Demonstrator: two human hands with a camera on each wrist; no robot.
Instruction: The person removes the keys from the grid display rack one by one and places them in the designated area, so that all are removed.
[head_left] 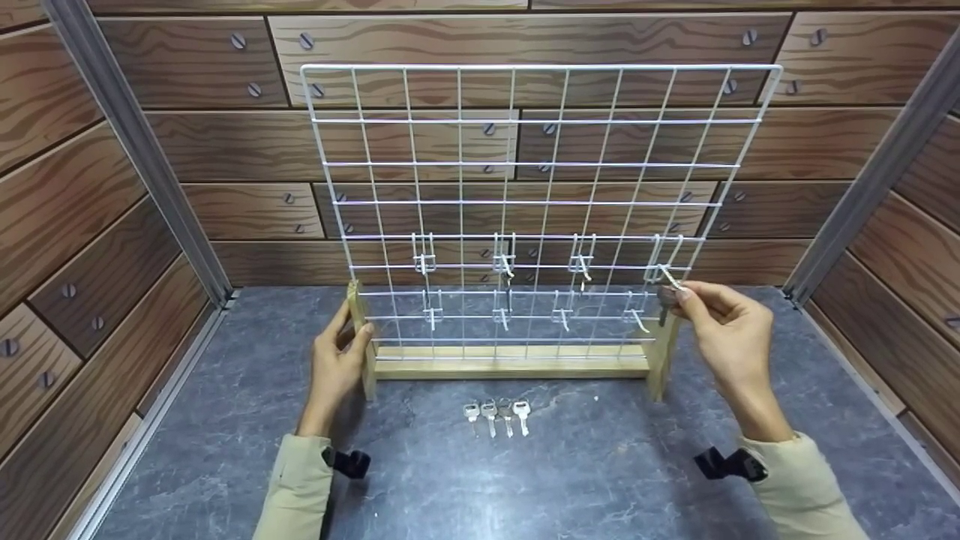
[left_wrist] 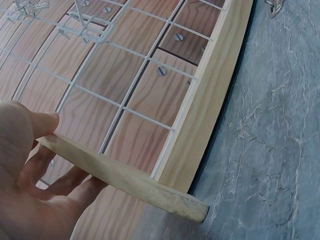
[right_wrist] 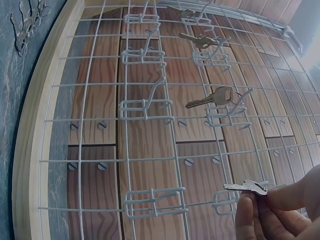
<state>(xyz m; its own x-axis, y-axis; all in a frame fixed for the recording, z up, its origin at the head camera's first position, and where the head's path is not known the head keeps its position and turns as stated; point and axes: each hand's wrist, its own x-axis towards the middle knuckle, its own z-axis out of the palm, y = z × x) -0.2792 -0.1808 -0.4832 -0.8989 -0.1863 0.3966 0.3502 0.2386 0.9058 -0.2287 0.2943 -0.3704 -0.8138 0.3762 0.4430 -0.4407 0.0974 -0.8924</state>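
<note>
A white wire grid rack (head_left: pixel 547 163) stands in a wooden base, with two rows of wire hooks on its lower part. My left hand (head_left: pixel 339 360) grips the base's left wooden upright (head_left: pixel 368 379), thumb on one side and fingers on the other. At the right end of the upper row, my right hand (head_left: pixel 731 337) pinches a key (right_wrist: pixel 247 188) between thumb and fingers, close by the end hook (head_left: pixel 670 276). The key's ring is mostly hidden behind the fingertips. On neighbouring upper hooks hang keys, including a brass-toned key (right_wrist: pixel 220 96) and another key (right_wrist: pixel 202 41).
Several keys (head_left: pixel 522 409) lie in a row on the grey tabletop (head_left: pixel 480 487) in front of the rack. The lower hooks (head_left: pixel 564 319) stick out toward me without keys. Wood-patterned walls (head_left: pixel 202 142) enclose the back and both sides.
</note>
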